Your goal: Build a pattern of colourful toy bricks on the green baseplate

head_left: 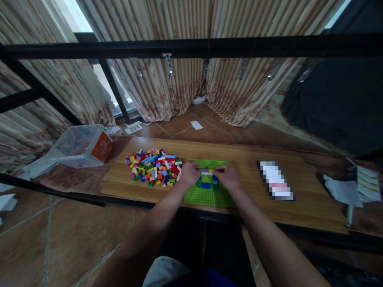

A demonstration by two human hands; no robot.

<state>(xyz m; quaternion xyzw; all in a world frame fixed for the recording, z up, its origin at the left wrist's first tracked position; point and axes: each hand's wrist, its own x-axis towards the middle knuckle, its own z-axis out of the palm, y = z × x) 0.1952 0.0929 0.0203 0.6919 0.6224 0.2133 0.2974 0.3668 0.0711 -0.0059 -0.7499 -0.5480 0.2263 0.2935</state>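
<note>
A green studded baseplate [209, 197] lies on the wooden board, with a small toy-brick structure [206, 185] on it. Blue, white, yellow and purple bricks show in that structure, around a green gap. My left hand [190, 173] is at its left side, fingers curled and closed against it. At its upper right corner my right hand [228, 176] has thumb and fingers pinched together. Whatever lies between the fingertips of either hand is too small or hidden to make out. A white brick [206, 172] shows between the two hands.
A heap of mixed toy bricks [155, 167] lies left of the baseplate. Further left stands a clear plastic box [80, 145] with an orange label. A phone-like slab [275, 180], its face blurred, rests to the right. Papers [344, 189] lie at the far right; a dark bar [191, 48] crosses beyond.
</note>
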